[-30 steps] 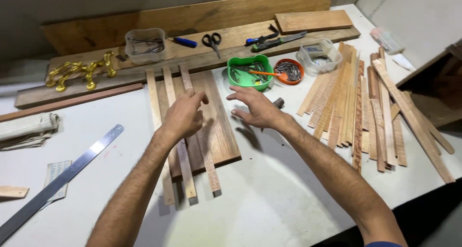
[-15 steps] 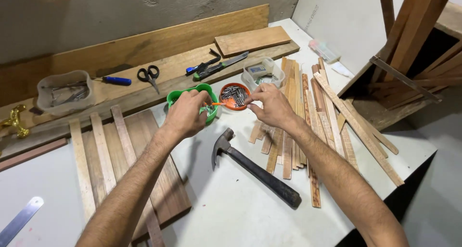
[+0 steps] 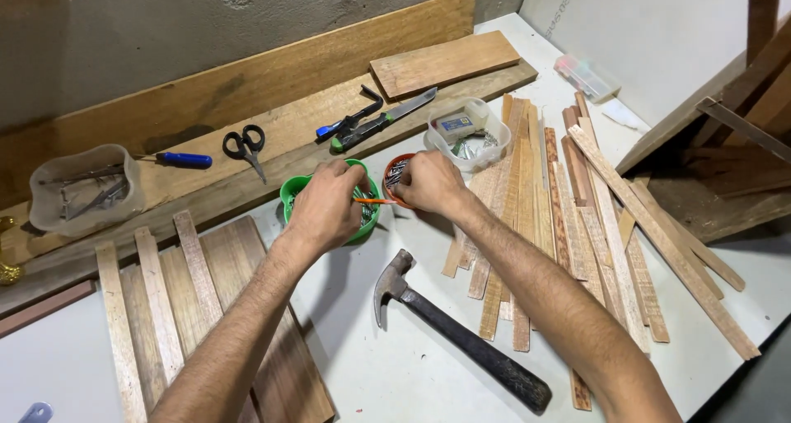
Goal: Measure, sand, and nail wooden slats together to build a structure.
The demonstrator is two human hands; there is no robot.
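Nearest, below and between the 2 forearms, lies 1 claw hammer [image 3: 449, 328] with a dark handle, its head toward the left hand. Left of the left forearm, 3 thin slats [image 3: 156, 303] lie across 1 wooden board [image 3: 276, 365]. The left hand [image 3: 325, 209] hovers palm down over 1 green bowl [image 3: 295, 191], fingers bunched and dipped into the nails inside; whether it pinches any I cannot tell. The right hand [image 3: 428, 182] sits just beside it, knuckles up, fingers curled into 1 orange bowl [image 3: 394, 169] of nails, and what they grip is hidden. 1 orange pencil [image 3: 375, 200] bridges the gap between the 2 hands. Right of the right forearm spreads a loose pile of wood strips [image 3: 593, 225], too many to count. Just beyond the right hand stands 1 clear tub [image 3: 468, 130] of small hardware. Farther out, past the left hand, lie 1 pair of black scissors [image 3: 245, 147], 1 blue-handled screwdriver [image 3: 177, 159], 1 pair of pliers [image 3: 350, 120] and 1 knife [image 3: 387, 118], with 1 second clear tub [image 3: 82, 188] far left. Half a second ago the hands were over the same 2 bowls; the view has since drifted so the hammer sits more central, and both wrists have dropped lower into the bowls.
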